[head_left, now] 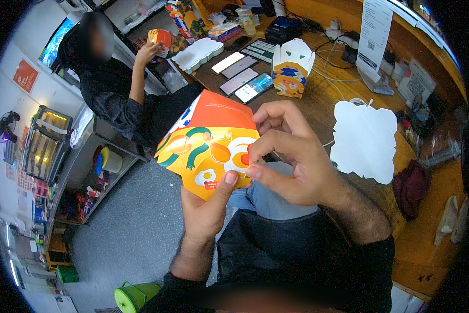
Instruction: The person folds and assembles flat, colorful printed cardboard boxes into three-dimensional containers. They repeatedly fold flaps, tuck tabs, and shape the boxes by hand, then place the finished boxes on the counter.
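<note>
A partly folded paper food box (195, 141), orange and yellow with printed cartoon food, is held up over my lap. My left hand (206, 206) grips its lower edge, thumb on the printed face. At the box's right edge, my right hand (292, 156) has its fingers curled, thumb and forefinger pinched against the cardboard. The box's back side is hidden from me. A folded box (291, 78) of similar print stands upright on the wooden table, its white top flaps raised. Flat white box blanks (364, 140) lie stacked to the right of my hands.
Several phones (253, 87) lie beside a card-like grid sheet (259, 50). More white blanks (198, 55) rest at the table's left edge. A co-worker (114, 88) sits there holding a similar box (161, 39). Cables (331, 62) run across the back; a green bin (135, 296) stands on the floor.
</note>
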The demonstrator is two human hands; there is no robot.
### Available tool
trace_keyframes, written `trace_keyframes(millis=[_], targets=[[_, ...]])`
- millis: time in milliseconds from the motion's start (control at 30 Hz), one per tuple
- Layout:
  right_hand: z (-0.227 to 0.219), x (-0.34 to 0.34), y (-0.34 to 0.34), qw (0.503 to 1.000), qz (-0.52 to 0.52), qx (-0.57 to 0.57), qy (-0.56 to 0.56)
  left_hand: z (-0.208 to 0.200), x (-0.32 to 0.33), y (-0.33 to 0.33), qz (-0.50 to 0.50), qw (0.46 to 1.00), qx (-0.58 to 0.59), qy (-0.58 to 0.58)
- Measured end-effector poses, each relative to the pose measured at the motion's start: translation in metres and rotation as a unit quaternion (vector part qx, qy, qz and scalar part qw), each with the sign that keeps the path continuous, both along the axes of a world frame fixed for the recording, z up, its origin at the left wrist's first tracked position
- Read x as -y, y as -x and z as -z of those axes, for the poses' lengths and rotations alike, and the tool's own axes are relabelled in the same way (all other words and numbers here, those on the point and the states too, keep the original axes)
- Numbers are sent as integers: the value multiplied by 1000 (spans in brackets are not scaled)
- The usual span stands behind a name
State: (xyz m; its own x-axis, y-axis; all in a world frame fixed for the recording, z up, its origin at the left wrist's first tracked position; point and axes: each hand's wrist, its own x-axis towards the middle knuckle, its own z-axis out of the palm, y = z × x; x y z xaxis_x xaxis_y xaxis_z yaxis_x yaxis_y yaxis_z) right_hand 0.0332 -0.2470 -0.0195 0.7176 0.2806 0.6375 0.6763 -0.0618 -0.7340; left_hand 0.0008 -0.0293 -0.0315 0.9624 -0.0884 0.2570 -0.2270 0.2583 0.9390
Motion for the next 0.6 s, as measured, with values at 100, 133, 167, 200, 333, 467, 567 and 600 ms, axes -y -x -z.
trace_keyframes(millis=[100,133,167,200,333,467,567,600], targets=[[-3,4,-2,996,38,73,45,4,-1,5,-12,1000,8,-1],[-4,5,-1,995,40,76,54,6,-1,8,-14,1000,8,5],[-6,4,-1,994,42,79,63,5,-1,10,-10,999,3,30],[-7,4,1,993,47,82,75,3,-1,13,-3,998,-3,57],[-7,1,2,989,57,110,78,3,1,10,-57,992,22,-110],[-7,0,1,986,68,133,78,-3,-2,7,-53,994,-14,-94],[-9,1,2,987,67,121,76,0,-2,6,-23,999,-26,-27],[-10,3,3,989,67,111,77,0,-2,5,-15,999,-34,-10]])
